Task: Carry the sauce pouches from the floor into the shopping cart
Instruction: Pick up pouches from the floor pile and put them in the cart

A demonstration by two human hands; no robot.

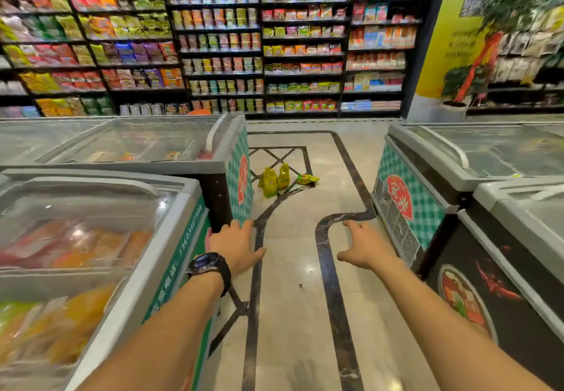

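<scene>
Yellow plastic sauce pouches [276,180] are sitting on the pale polished stone floor [293,283], further down the aisle, near the corner of the white chest freezer with the green checked end panel [241,174]. Two of them are standing upright and side by side, their long axes pointing up. A third, flat pouch [307,179] is lying just to the right of them, with its long axis running mostly left to right across the aisle.

Both hands are reaching forward over the floor and are holding nothing. The left hand [236,245], which is wearing a black wristwatch [210,264], is showing its fingers spread wide and nearly straight, palm down. The right hand [364,247] is keeping its fingers loose and apart, thumb pointing inward.

The sauce pouches are lying straight ahead of the fingertips and well apart from them, in the gap between the two hands. The standing pair is lining up closer to the left hand, and the flat pouch closer to the right hand. So, in my judgement, the person is needing to step forward and bend down first. The shopping cart is not showing in this view.
</scene>
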